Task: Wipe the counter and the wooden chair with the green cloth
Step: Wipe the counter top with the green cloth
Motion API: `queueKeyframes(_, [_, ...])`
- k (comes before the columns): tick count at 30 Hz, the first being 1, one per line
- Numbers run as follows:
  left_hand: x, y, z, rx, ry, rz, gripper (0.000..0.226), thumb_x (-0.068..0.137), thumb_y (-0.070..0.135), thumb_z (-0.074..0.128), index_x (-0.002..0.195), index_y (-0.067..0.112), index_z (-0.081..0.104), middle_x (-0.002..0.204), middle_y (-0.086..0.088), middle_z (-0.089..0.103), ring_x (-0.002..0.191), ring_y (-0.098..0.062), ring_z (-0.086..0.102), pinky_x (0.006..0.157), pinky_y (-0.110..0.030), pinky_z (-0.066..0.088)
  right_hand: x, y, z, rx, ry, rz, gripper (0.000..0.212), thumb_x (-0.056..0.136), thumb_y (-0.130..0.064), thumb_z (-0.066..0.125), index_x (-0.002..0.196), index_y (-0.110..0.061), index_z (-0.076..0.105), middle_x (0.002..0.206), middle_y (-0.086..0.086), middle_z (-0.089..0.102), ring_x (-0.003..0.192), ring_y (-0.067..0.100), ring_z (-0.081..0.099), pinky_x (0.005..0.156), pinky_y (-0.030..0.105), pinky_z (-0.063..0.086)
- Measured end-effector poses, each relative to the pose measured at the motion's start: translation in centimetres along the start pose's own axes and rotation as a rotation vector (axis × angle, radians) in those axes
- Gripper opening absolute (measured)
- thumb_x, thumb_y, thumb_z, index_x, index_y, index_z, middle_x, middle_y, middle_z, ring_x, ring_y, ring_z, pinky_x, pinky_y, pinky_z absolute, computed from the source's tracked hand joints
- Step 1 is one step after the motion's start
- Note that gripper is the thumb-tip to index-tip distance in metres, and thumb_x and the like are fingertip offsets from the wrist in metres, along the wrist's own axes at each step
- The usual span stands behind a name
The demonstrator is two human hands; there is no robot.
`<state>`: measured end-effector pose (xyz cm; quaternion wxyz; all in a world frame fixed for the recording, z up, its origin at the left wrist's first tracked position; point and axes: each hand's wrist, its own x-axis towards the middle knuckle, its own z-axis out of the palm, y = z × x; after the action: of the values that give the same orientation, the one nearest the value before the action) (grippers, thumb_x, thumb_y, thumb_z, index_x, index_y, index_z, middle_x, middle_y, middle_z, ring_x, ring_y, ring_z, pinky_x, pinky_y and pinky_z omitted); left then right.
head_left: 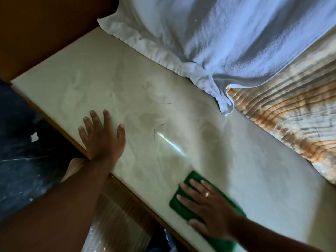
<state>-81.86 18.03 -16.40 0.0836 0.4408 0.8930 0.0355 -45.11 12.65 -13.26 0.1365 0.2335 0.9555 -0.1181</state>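
Note:
The pale stone counter (127,99) runs diagonally across the view, with dull smears and a bright streak of light in its middle. My right hand (205,206) lies flat on the green cloth (183,200), pressing it onto the counter near the front edge; the cloth is blurred. My left hand (101,135) rests flat on the counter's front edge to the left, fingers spread, holding nothing. No wooden chair can be told apart in this view.
A white towel (218,33) hangs down over the counter's back edge. Beside it is a wall panel with orange and grey wavy stripes (291,115). Brown wood (45,24) borders the counter's left end. Dark speckled floor (21,170) lies below the front edge.

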Motion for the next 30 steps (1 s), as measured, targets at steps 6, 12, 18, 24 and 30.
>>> queueKeyframes(6, [0.4, -0.1, 0.3, 0.029, 0.014, 0.005, 0.076, 0.094, 0.058, 0.026, 0.158, 0.018, 0.017, 0.165, -0.023, 0.015, 0.151, -0.045, 0.015, 0.12, -0.059, 0.01, 20.6, 11.5, -8.6, 0.071, 0.18, 0.477, 0.068, 0.1, -0.052, 0.032, 0.159, -0.021, 0.017, 0.168, 0.012, 0.013, 0.154, 0.035, 0.011, 0.124, 0.049, 0.011])
queueKeyframes(12, [0.5, -0.2, 0.3, 0.03, 0.023, 0.002, 0.075, 0.093, 0.059, 0.022, 0.158, 0.02, 0.02, 0.165, -0.022, 0.018, 0.151, -0.043, 0.018, 0.12, -0.059, 0.012, 25.2, 6.3, -8.5, 0.134, 0.225, 0.438, 0.073, 0.099, -0.05, 0.033, 0.16, -0.016, 0.011, 0.168, 0.014, 0.009, 0.154, 0.035, 0.008, 0.124, 0.051, 0.007])
queueKeyframes(18, [0.7, -0.2, 0.6, 0.017, 0.037, 0.0, 0.075, 0.093, 0.057, 0.025, 0.157, 0.019, 0.022, 0.163, -0.023, 0.021, 0.15, -0.044, 0.02, 0.119, -0.059, 0.013, 14.6, 0.0, -3.6, 0.023, -0.01, -0.199, 0.071, 0.096, -0.06, 0.033, 0.157, -0.024, 0.025, 0.162, 0.008, 0.031, 0.148, 0.029, 0.021, 0.119, 0.056, 0.017])
queueKeyframes(24, [0.6, -0.2, 0.5, 0.026, 0.043, -0.001, 0.075, 0.093, 0.059, 0.022, 0.158, 0.021, 0.02, 0.165, -0.021, 0.018, 0.151, -0.042, 0.018, 0.12, -0.059, 0.011, 29.7, 12.7, -11.8, 0.006, 0.142, 0.326, 0.073, 0.098, -0.055, 0.034, 0.16, -0.021, 0.016, 0.168, 0.013, 0.012, 0.153, 0.036, 0.013, 0.124, 0.047, 0.011])
queueKeyframes(30, [0.5, -0.2, 0.5, 0.011, 0.027, -0.003, 0.075, 0.093, 0.058, 0.024, 0.159, 0.021, 0.018, 0.165, -0.021, 0.016, 0.152, -0.041, 0.016, 0.12, -0.058, 0.01, 26.6, 4.3, -7.9, 0.119, 0.257, 0.333, 0.07, 0.097, -0.054, 0.031, 0.159, -0.027, 0.015, 0.167, 0.011, 0.016, 0.152, 0.037, 0.016, 0.123, 0.055, 0.012])
